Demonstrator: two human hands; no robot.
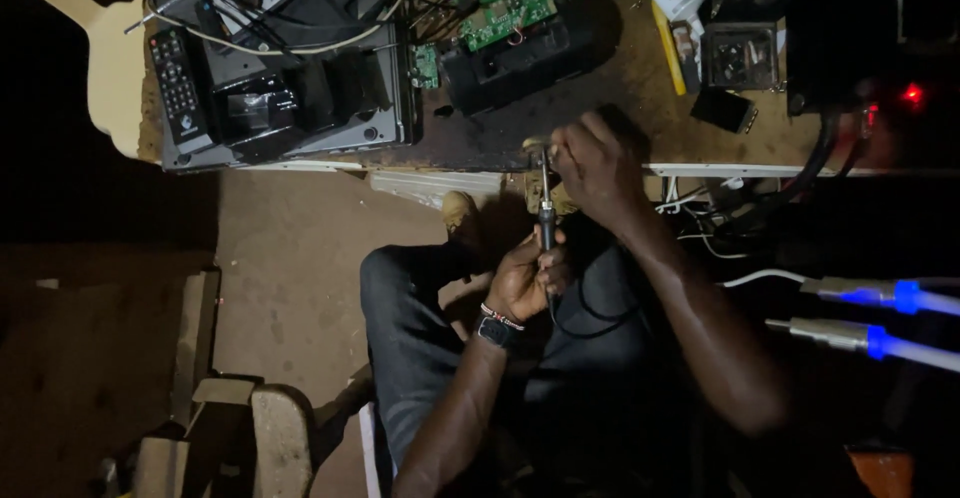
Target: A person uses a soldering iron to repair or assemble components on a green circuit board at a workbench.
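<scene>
Gripping a slim tool (545,220) upright over the lap, the left hand (525,278) closes around its dark handle while the right hand (592,163) pinches something at its tip, just below the workbench (600,108) edge. Opened black boxes (300,88) and a green circuit board (505,16) lie untouched above; the work looks midway.

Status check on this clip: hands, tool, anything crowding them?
Left hand gripping the tool handle low. Right hand closed over its upper shaft, at the table edge. Black cable loops under the hands. Nothing else in the way.
</scene>
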